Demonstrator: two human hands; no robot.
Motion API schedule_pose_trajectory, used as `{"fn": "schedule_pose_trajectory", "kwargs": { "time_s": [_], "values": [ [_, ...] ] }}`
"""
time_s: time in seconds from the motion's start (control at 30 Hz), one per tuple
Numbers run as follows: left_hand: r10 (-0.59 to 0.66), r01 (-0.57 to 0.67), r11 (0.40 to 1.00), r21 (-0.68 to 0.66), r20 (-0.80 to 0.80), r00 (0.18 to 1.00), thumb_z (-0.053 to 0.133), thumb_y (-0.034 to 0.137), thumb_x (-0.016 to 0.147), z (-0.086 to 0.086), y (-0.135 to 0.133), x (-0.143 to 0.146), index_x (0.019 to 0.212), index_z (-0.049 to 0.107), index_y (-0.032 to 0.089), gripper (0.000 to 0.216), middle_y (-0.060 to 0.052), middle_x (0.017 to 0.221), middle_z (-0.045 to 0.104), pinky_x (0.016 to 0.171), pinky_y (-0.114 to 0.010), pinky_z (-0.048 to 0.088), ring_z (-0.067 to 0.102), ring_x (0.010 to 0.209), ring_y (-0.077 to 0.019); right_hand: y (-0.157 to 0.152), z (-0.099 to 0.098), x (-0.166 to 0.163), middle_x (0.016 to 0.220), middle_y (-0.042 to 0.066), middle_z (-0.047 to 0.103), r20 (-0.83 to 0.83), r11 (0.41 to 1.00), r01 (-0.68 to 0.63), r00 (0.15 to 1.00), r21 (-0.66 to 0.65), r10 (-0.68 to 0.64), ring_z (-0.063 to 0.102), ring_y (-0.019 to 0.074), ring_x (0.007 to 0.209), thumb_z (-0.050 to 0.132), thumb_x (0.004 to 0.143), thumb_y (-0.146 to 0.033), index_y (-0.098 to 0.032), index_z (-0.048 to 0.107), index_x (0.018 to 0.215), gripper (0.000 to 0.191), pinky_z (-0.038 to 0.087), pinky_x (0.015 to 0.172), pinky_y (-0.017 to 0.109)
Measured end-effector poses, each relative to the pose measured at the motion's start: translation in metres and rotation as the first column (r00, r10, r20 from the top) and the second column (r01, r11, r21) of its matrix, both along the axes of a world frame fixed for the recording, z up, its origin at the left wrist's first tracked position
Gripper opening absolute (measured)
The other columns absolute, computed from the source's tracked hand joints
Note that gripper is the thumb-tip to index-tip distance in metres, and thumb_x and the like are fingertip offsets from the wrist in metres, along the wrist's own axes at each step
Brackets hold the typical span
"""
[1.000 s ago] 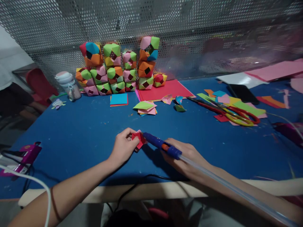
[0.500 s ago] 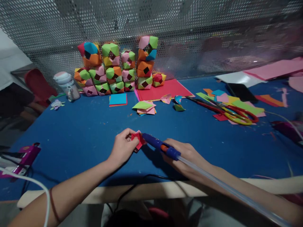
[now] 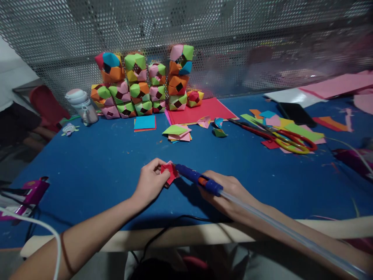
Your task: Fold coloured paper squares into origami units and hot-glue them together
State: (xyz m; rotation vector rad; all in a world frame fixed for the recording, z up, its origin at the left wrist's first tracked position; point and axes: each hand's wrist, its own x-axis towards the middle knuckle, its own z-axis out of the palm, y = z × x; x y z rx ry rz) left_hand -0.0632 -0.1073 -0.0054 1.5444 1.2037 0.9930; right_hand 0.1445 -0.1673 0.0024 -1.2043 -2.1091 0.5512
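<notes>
My left hand (image 3: 151,177) pinches a small folded red paper piece (image 3: 169,174) with a bit of pink at its top, low over the blue table. A blue hot glue gun (image 3: 189,174) with an orange part is wrapped in my right hand (image 3: 225,190). Its dark nozzle touches or nearly touches the right edge of the red paper; I cannot tell which. A long clear glue stick (image 3: 262,218) sticks out of the gun's back and runs along my right forearm.
Stacked folded-paper balls (image 3: 140,91) stand along the mesh panel. Blue square sheets (image 3: 145,122), a pile of folded papers (image 3: 177,133), red sheets (image 3: 201,111), scissors (image 3: 291,142) over paper scraps, and a phone (image 3: 296,114) lie on the table (image 3: 105,155). A bottle (image 3: 82,107) and power strip (image 3: 26,196) are leftward.
Almost nothing differs. The view has shifted very slightly; both hands keep their hold, with the nozzle at the red paper's edge.
</notes>
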Motion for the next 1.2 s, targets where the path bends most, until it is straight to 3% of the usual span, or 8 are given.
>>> {"fn": "schedule_pose_trajectory", "kwargs": {
  "time_s": [1.2],
  "values": [
    [-0.010,0.011,1.000,0.017,-0.044,0.999,0.058,0.023,0.070,0.0017,-0.0015,0.0012,0.070,0.057,0.014,0.009,0.005,0.059,0.052,0.048,-0.016,0.033,0.044,0.051,-0.0059,-0.0008,-0.0005,-0.0002,0.072,0.004,0.058,0.004,1.000,-0.012,1.000,-0.014,0.012,0.050,0.0127,0.059,0.045,0.085,-0.022,-0.019,0.050,0.082,0.007,0.039,0.053,0.025]
  ]
}}
